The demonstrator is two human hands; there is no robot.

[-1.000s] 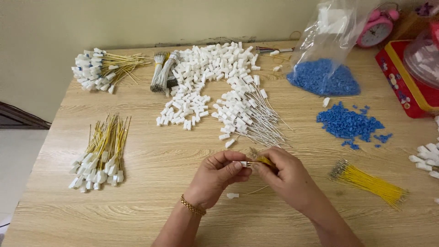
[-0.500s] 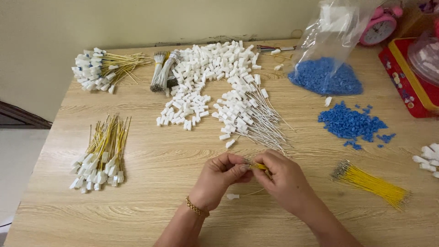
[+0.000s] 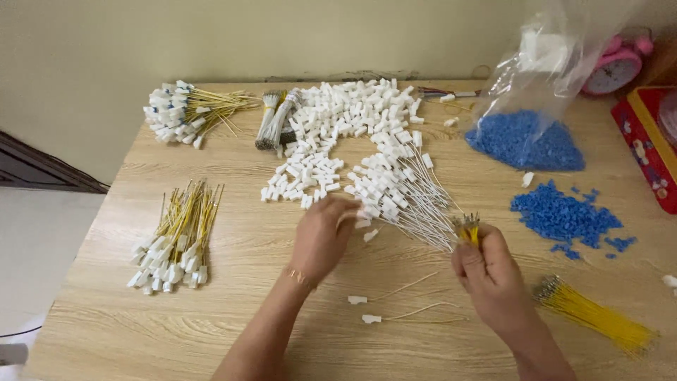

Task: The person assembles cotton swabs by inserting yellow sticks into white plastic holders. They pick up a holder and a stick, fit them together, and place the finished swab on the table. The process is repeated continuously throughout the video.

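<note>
My left hand reaches forward, its bent fingers at the near edge of a fan of white connectors on thin white wires. Whether the fingers hold one is hidden by the back of the hand. My right hand is closed around a few short yellow wires whose metal tips stick up above the fingers. Between my forearms, two white connectors with pale wires lie on the wooden table.
A heap of loose white connectors lies at the back. Yellow-wired connector bundles sit at left and back left. Blue pieces, a plastic bag of them, a yellow wire bundle, a pink clock and a red box are at right.
My hands, joined over one connector before, have parted. The left hand moved forward to the white connectors, the right moved right with the yellow wires. A second wired connector now lies on the table.
</note>
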